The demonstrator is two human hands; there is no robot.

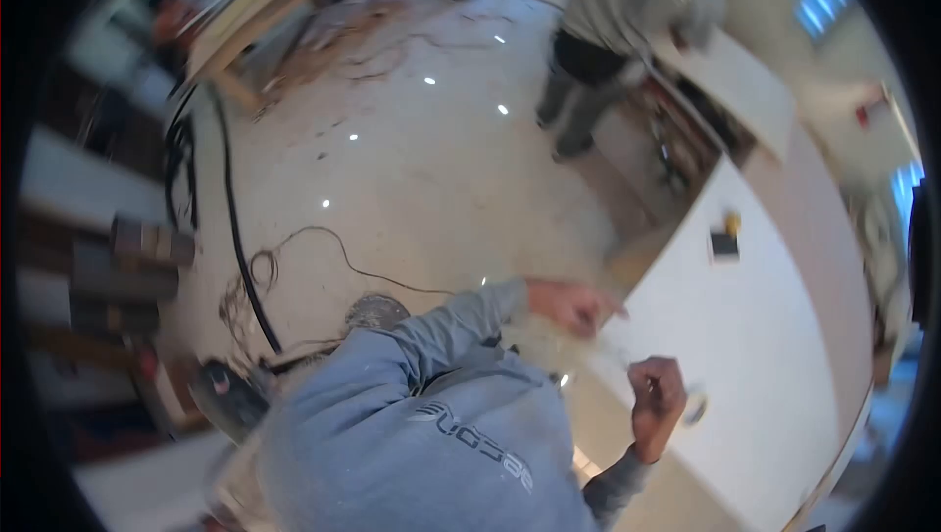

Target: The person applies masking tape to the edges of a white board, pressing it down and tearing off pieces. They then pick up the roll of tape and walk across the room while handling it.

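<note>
My left hand [571,306] is in the air off the near-left edge of a large white board [755,336]. One finger stretches toward the board, the others look loosely bent, and nothing shows in them; motion blurs it. Above the board's lower part, my right hand [658,400] is curled closed with its fingers folded in. Whatever it may hold is hidden. Just right of that hand a small ring-shaped thing [694,406], perhaps a tape roll, lies on the board. Farther up the board are a dark square with a pale border [724,245] and a small yellow object [732,222].
A person in a grey top [637,3] stands by another panel [745,81] at the upper right. A black hose [233,209] and a thin cable [338,243] run across the floor [431,179]. Dark stacked blocks [127,277] stand left; a wooden bench [265,3] is upper left.
</note>
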